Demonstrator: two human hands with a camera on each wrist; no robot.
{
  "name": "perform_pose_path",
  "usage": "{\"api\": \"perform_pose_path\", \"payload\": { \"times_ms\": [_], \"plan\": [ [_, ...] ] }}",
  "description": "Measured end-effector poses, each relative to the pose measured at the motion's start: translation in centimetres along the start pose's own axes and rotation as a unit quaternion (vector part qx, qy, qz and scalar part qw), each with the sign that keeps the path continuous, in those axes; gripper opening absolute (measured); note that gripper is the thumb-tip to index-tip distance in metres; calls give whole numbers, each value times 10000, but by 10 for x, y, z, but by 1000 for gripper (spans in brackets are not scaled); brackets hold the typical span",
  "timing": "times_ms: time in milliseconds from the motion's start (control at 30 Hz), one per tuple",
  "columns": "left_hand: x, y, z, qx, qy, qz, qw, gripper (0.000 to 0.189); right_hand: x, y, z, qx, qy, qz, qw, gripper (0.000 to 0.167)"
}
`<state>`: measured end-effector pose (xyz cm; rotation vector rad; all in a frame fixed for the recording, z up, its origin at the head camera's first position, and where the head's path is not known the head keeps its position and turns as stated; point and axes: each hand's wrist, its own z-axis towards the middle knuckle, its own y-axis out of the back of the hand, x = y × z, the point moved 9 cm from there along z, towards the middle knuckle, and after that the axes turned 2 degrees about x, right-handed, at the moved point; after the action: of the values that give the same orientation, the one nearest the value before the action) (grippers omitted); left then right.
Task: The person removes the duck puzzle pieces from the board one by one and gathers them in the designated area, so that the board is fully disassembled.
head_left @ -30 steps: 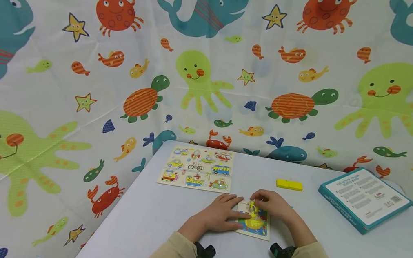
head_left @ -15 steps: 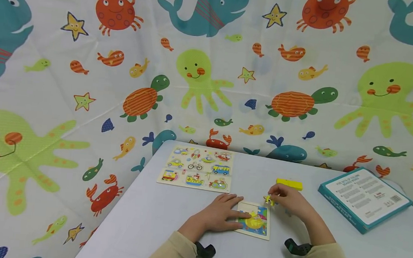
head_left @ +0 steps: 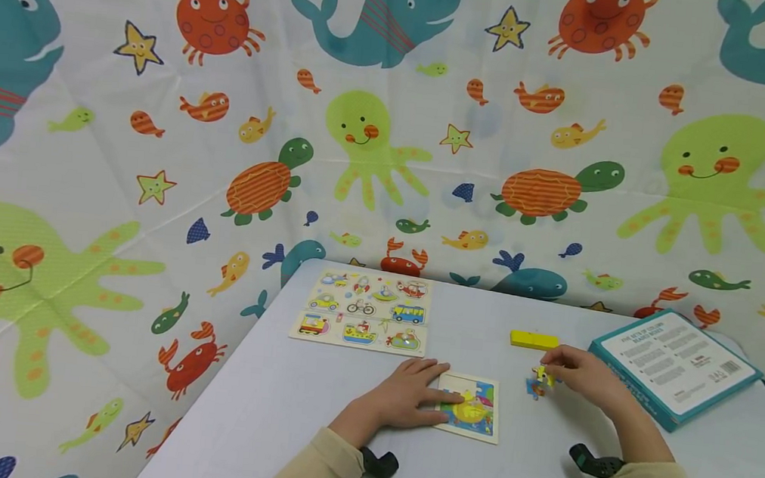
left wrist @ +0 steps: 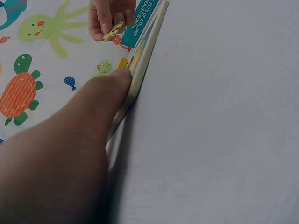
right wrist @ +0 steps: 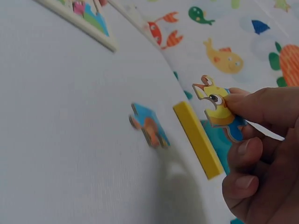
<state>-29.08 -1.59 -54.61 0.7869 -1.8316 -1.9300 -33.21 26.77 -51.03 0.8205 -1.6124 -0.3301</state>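
My left hand (head_left: pixel 402 402) rests flat with spread fingers over the left part of a small square jigsaw puzzle board (head_left: pixel 498 412). The left wrist view has its thumb (left wrist: pixel 100 100) along the board's edge. A duck-like yellow picture fills much of the board, and bare wood shows at its top left. To the right, my right hand (head_left: pixel 585 378) pinches a yellow and blue jigsaw piece with a printed eye (right wrist: pixel 216 103) between thumb and fingers, above the table. Below it lies a loose blue and orange jigsaw piece (right wrist: pixel 152 125).
A yellow block (head_left: pixel 533 340) lies behind the right hand. The teal and white box (head_left: pixel 678 367) stands at the right. A larger wooden vehicle puzzle (head_left: pixel 365 315) lies at the back left. A sea-animal curtain (head_left: pixel 388 171) hangs behind the white table.
My right hand has lifted the yellow jigsaw piece off the board and carried it right, over the loose blue piece. The left hand has stayed in place.
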Motion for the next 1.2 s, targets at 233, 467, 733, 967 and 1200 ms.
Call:
{"api": "perform_pose_path", "payload": {
  "times_ms": [233,467,733,967,1200],
  "plan": [
    [0,0,0,39,30,-85,10000,45,-24,8,-4,105,-82,-23,9999,31],
    [0,0,0,43,39,-118,9999,45,-42,10,-3,195,-111,-224,9995,30],
    [-2,3,0,67,55,-135,9999,46,-47,11,-4,248,-138,-383,9989,23],
    [0,0,1,83,92,-123,9998,46,-48,10,-2,251,-136,-603,9978,14],
    [0,-1,0,86,126,-166,9997,46,-45,9,-1,231,-124,-756,9968,13]
  ]
}}
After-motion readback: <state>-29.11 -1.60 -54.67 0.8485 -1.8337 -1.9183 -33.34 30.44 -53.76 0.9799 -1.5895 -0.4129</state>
